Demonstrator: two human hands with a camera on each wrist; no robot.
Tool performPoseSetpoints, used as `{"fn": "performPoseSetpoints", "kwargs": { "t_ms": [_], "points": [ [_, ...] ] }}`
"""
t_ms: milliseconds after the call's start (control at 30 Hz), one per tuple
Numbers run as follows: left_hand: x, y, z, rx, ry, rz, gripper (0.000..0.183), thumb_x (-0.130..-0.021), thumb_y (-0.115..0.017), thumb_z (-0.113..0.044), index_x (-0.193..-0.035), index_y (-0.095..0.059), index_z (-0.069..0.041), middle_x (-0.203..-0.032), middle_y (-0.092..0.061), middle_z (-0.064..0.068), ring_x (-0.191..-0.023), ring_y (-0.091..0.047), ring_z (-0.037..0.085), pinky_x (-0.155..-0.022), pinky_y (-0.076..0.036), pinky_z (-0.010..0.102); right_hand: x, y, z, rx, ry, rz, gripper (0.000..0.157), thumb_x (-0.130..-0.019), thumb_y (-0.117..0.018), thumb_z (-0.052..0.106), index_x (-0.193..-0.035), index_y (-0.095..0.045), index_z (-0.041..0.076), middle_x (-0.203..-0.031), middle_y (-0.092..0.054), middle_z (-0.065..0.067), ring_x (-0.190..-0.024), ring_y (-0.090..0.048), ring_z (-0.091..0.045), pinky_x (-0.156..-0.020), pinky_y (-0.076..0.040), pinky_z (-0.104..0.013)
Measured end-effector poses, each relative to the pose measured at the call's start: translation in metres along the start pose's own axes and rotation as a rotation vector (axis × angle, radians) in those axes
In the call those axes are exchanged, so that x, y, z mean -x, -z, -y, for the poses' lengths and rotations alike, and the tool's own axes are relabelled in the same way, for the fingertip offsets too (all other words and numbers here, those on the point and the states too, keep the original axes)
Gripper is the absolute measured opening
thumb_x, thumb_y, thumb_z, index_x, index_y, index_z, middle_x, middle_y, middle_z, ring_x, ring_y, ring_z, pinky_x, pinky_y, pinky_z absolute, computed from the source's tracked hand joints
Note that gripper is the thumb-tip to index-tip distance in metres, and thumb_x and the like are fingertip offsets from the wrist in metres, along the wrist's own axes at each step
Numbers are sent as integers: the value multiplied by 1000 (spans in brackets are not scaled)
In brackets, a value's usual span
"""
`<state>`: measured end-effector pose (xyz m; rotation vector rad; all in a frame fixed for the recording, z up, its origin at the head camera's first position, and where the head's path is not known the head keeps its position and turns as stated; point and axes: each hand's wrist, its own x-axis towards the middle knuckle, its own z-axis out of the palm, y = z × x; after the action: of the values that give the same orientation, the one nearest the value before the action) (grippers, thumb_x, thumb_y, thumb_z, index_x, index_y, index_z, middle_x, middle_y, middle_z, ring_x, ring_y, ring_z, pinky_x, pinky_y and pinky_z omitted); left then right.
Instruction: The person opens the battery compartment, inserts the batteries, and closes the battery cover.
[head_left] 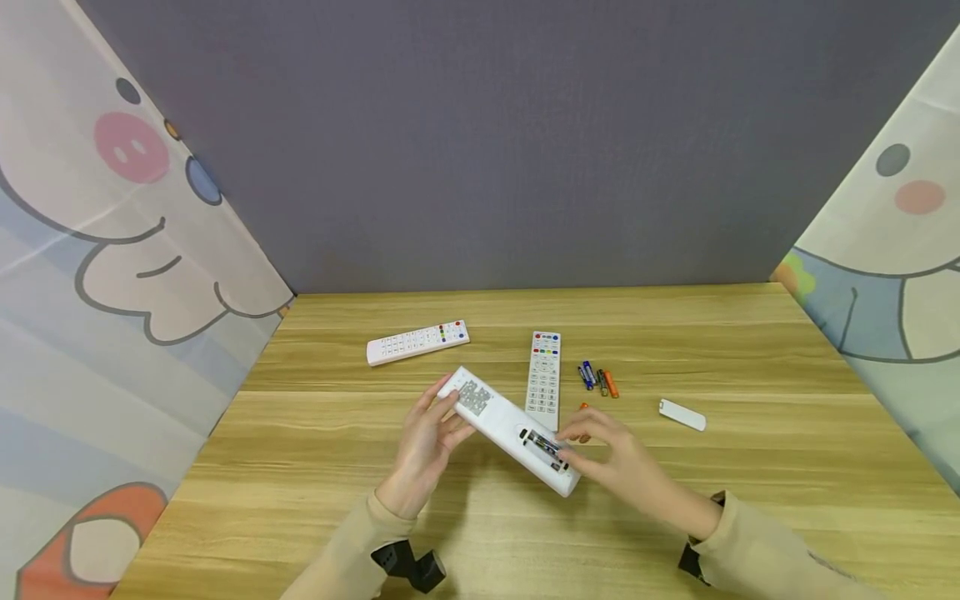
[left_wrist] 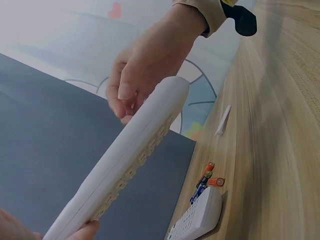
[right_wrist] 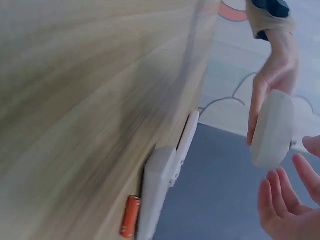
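Observation:
My left hand (head_left: 422, 446) grips a white remote control (head_left: 498, 421) by one end, its back turned up and tilted. At the other end its battery compartment (head_left: 555, 462) is uncovered, with a dark battery (head_left: 543, 443) visible inside. Beside that compartment is my right hand (head_left: 611, 454), thumb and fingers loosely bent around its edge. In the right wrist view the right fingers (right_wrist: 280, 197) are spread with nothing visible between them. An orange battery (right_wrist: 131, 216) lies on the table near a second remote, partly hidden by my right hand in the head view.
A white remote (head_left: 417, 342) lies at the back left, and another (head_left: 543, 375) stands lengthwise at the middle. Several blue, dark and orange batteries (head_left: 611, 384) lie right of it. A white battery cover (head_left: 682, 414) rests farther right on the wooden table (head_left: 315, 467).

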<state>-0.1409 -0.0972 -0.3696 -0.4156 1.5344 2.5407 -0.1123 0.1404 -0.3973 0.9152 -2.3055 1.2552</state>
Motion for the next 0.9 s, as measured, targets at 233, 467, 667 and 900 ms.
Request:
{"fn": "performPoseSetpoints", "kwargs": {
  "t_ms": [233,467,667,900],
  "points": [
    [1,0,-1,-4,4,1,43,-93,-46,-3,-135,-36,0,-106,-55,8,-83,-63,14,-77,-56,31,5,16,-3,-219,-318,187,26,-83,-64,8,-107,-62,-1,-104,-61,-14,-88,-57,-3,-76,-54,-25],
    [2,1,0,-2,3,11,44,-93,-46,-4,-136,-35,-1,-107,-55,8,-83,-63,14,-76,-56,30,7,22,-5,-321,-491,336,42,-88,-59,17,-123,-52,-6,-123,-51,-28,-101,-60,-24,-84,-52,-24],
    [2,2,0,-4,-2,17,45,-93,-46,-4,-136,-35,-1,-106,-56,8,-83,-63,14,-76,-56,30,8,18,-6,-391,-589,401,51,-89,-57,20,-129,-43,-9,-131,-39,-34,-107,-54,-40,-84,-53,-27],
    [3,2,0,-12,-2,18,45,-93,-46,-4,-136,-35,0,-107,-56,8,-83,-63,14,-75,-56,29,8,13,-4,-477,-602,396,51,-92,-53,17,-127,-38,-17,-122,-47,-35,-101,-58,-33,-81,-53,-24]
  ]
}}
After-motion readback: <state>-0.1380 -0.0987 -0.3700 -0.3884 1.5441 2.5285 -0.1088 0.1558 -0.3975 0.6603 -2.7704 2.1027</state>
